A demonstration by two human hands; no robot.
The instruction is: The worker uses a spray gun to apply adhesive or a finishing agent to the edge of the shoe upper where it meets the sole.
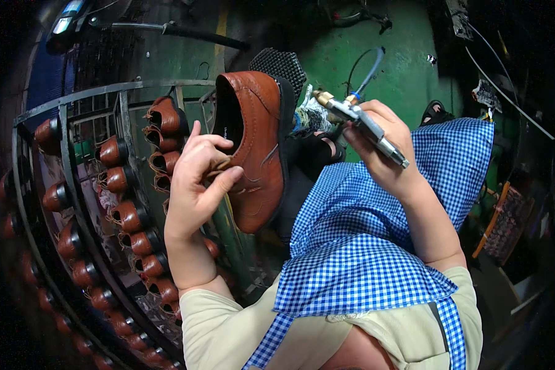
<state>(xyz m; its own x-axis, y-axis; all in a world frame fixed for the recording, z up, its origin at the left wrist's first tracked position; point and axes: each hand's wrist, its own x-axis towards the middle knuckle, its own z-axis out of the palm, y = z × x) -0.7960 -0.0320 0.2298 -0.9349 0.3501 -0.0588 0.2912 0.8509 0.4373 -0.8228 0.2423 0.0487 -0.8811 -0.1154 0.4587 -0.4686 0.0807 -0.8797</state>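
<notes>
My left hand [194, 179] pinches one brown shoe [256, 145], right hand [382, 145] gripping the spray tool [361, 120]; shoe rack [120, 203] looks nearly full.

left hand [194, 179] gripping, right hand [382, 148] clenched

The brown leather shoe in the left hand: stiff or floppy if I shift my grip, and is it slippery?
The brown leather shoe probably stays stiff: it keeps its shape though the left hand pinches only its opening edge. Its glossy upper may be slick, so a grip on the rim seems safer. The thick dark sole likely makes it bottom-heavy.
</notes>
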